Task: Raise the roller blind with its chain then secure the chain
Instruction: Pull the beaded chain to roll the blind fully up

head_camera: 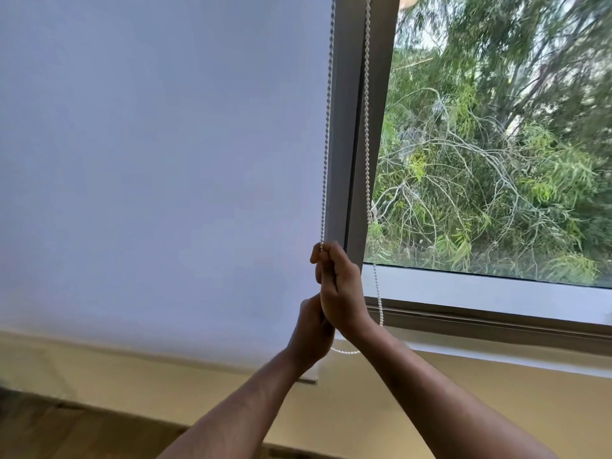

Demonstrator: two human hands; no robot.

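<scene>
A: Grip check. Right hand [337, 279], lower centre of the frame, is fisted around the left strand of the bead chain [326, 144]; the strand enters the fist at the top. Left hand [311, 329] sits directly below, touching the right, also curled closed, apparently on the same strand, though its fingers are hidden.

B: Free strand?

A: Hangs just right of the hands along the window frame [356, 160]; the loop bottoms out beneath the right wrist.

B: Blind position?

A: Roller blind [159, 160] fills the left of the frame; its bottom edge is low, near the sill. Judged early in the raise.

B: Technique?

A: Pull straight down, parallel to the frame, hand over hand, keeping the strand taut.

B: Pose?

A: Both forearms rise from bottom centre, converging, wrists nearly stacked.
</scene>
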